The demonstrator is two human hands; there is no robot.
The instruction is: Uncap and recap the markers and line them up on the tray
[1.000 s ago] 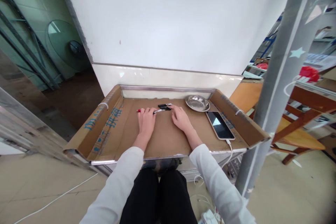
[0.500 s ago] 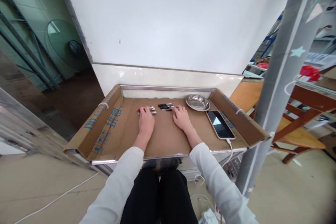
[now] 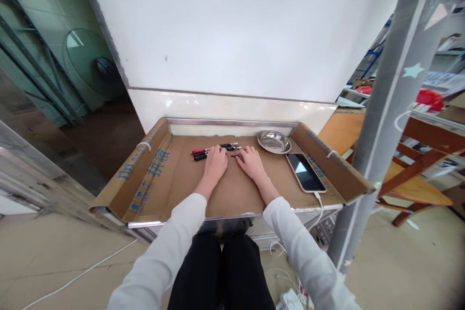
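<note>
My left hand (image 3: pixel 216 162) is low over the cardboard, its fingers curled down at the left end of a short dark pen (image 3: pixel 233 156). At the pen's other end are the bent fingers of my right hand (image 3: pixel 250 162); most of the pen is hidden between the fingertips. Left of my left hand lie a red pen (image 3: pixel 198 151) and a black pen (image 3: pixel 199 157), their right ends partly covered by that hand. Just beyond both hands, several black pens (image 3: pixel 229 146) with silvery ends lie close together.
A round steel dish (image 3: pixel 273 142) stands at the back right of the cardboard-lined tray (image 3: pixel 174 193). In front of it lies a phone (image 3: pixel 305 173) with a white charging cable (image 3: pixel 321 206). Raised cardboard sides flank the tray, and a grey post (image 3: pixel 378 121) rises at the right.
My left hand has moved right, away from the red and black pens, which now show more fully. My right hand has shifted slightly toward me, its fingers still at the dark pen.
</note>
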